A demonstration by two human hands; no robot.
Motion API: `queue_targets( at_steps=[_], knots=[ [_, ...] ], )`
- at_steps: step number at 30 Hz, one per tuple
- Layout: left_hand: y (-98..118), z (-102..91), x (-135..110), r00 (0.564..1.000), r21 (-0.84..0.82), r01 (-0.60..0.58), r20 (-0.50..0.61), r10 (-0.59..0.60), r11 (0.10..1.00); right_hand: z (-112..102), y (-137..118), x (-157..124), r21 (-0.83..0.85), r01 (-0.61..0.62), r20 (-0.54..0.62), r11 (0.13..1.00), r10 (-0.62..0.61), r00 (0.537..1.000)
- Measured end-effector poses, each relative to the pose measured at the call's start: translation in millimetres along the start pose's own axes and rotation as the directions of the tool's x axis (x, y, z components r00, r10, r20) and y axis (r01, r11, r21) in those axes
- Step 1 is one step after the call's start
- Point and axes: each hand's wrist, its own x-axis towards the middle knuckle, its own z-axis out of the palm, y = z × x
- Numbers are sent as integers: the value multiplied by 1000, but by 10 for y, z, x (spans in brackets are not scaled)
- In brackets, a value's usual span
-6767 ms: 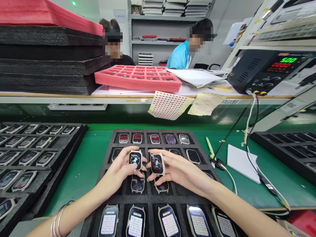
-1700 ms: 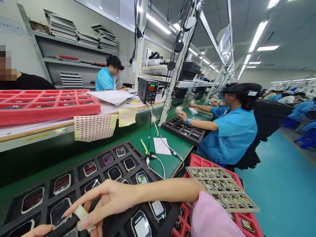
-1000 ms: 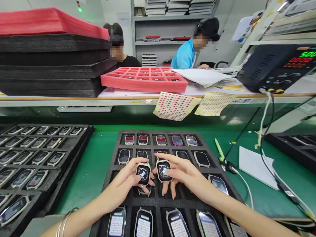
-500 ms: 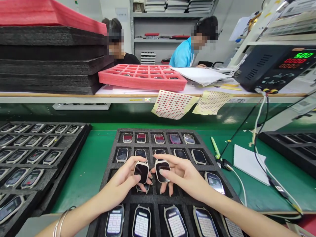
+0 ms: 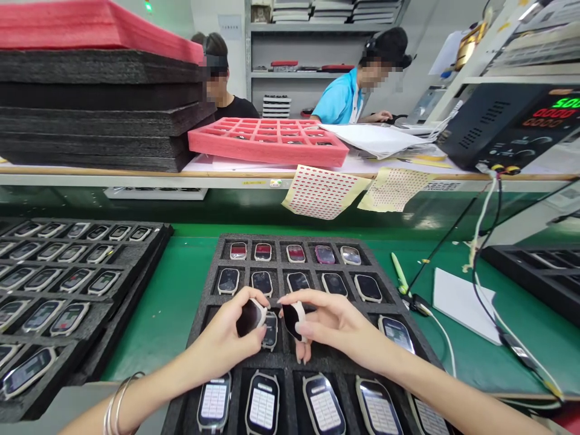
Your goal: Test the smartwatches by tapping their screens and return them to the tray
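Observation:
Above the middle of a black foam tray (image 5: 290, 362), each of my hands grips a strapless smartwatch with a dark screen. My left hand (image 5: 231, 329) pinches one smartwatch (image 5: 249, 317) by its edges, its face tilted to the left. My right hand (image 5: 330, 320) has the other smartwatch (image 5: 292, 320) between thumb and fingers, turned so its pale side shows. Just under the left hand, another watch (image 5: 270, 331) lies in its compartment. Nearest me, a row of watches (image 5: 261, 402) shows lit white keypad-like screens; the two far rows have dark or reddish screens.
More watches fill a foam tray (image 5: 109, 302) on the left. To the right lie a green pen (image 5: 399, 272), a white paper pad (image 5: 466, 305) and cables. A shelf holds stacked black foam (image 5: 90, 127), a red foam tray (image 5: 267, 151) and a power supply (image 5: 502, 130). Two people sit beyond.
Both watches have been rotated in my hands, from screens facing me to tilted, side-on positions. The left hand's turn uncovers the watch beneath it. The whole view has shifted slightly.

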Motion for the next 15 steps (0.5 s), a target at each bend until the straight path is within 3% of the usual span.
queue_targets(
  at_steps=[7,15],
  knots=[
    [-17,29,0,1000,19,-4,-3,4,1000,27,-5,22,19,28,-48,999,-27,998],
    [-64,-4,25,996,93,-82,-30,85,992,13,-28,-7,-53,-34,-79,998,29,996]
  ],
)
